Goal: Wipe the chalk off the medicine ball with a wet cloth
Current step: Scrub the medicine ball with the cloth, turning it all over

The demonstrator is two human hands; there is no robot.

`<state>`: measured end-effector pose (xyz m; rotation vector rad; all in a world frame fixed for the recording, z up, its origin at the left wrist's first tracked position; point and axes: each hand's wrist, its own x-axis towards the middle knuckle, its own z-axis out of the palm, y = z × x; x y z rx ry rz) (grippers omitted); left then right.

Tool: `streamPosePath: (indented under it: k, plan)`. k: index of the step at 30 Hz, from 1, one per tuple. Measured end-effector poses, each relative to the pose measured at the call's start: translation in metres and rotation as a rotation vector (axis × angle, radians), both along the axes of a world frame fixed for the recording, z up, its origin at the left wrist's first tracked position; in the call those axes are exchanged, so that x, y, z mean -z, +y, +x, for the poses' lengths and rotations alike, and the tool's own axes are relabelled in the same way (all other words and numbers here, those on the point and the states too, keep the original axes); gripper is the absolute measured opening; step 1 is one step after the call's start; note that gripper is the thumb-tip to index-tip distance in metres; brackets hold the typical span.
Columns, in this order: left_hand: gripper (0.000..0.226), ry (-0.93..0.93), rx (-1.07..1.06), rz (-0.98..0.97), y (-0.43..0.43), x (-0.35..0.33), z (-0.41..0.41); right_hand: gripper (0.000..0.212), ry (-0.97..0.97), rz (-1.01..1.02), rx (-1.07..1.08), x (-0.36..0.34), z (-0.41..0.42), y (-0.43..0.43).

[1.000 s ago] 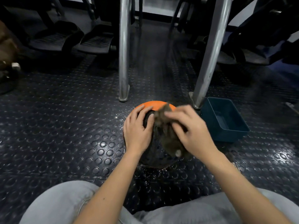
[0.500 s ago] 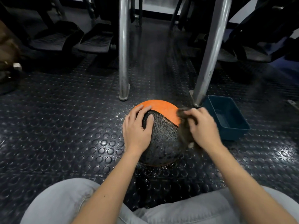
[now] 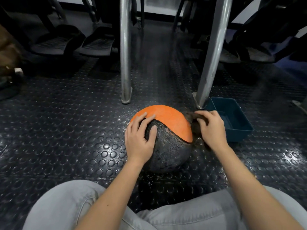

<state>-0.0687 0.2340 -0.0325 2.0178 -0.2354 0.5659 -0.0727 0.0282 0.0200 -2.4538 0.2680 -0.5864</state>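
Behind ball (image 3: 166, 120): steel legs (image 3: 125, 55), blue tub (image 3: 239, 132)

Dim overall; light seems overhead, w/ a blown-out white strip of wall (image 3: 157, 4) at the top edge. The dark studded floor (image 3: 66, 146) throws small glints, strongest at far left & right. Long glare streaks run down both metal posts (image 3: 125, 47). The orange part of the medicine ball (image 3: 166, 118) is the brightest colour, w/ deep shadow under it & toward the trouser legs (image 3: 66, 205). Bg machines (image 3: 54, 42) are nearly lost in black. The right hand (image 3: 211, 130), cloth (image 3: 194, 120) & forearm (image 3: 240, 171) are motion-smeared; the left hand (image 3: 139, 140) is sharper. Wide-angle bend: the right post leans & studs stretch near the edges.
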Motion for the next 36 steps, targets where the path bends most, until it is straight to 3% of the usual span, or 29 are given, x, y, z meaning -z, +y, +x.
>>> streamPosePath:
  k: [3,5,9,11,14,17,21,24,27,30,36]
  plan:
    - [0.038,-0.002,-0.004,-0.017,0.004,0.002,0.000,0.025,-0.253,0.046,-0.249,-0.017,-0.018,0.032]
    - [0.040,0.007,0.002,-0.012,0.004,0.002,0.002,0.026,-0.229,0.024,-0.411,-0.008,-0.022,0.039]
    - [0.041,0.011,0.030,0.021,0.005,0.001,0.002,0.028,0.134,-0.003,-0.055,0.008,-0.005,-0.001]
    - [0.037,0.003,0.059,0.020,0.007,0.000,0.002,0.026,0.094,0.035,0.037,0.001,-0.006,-0.006]
    - [0.035,0.074,0.095,0.004,0.008,-0.010,0.003,0.025,-0.212,0.083,-0.181,-0.018,-0.020,0.023]
    - [0.041,0.115,0.087,0.001,0.004,-0.018,0.003,0.026,-0.174,0.035,-0.398,-0.003,-0.033,0.038]
    - [0.035,0.077,0.078,-0.012,0.005,-0.011,-0.005,0.028,0.109,0.079,-0.105,0.009,-0.017,0.005]
    - [0.031,0.085,0.095,-0.040,0.011,-0.013,-0.005,0.029,0.012,0.175,0.043,-0.001,-0.016,-0.001]
    - [0.027,0.118,0.028,-0.045,0.010,-0.027,-0.005,0.034,-0.182,0.257,-0.164,-0.010,-0.033,0.032]
    - [0.030,0.223,-0.074,-0.131,0.001,-0.036,-0.005,0.020,-0.137,0.085,-0.322,0.005,-0.049,0.053]
    - [0.045,0.301,-0.079,0.077,0.002,-0.024,-0.011,0.025,-0.125,0.073,-0.472,-0.001,-0.042,0.032]
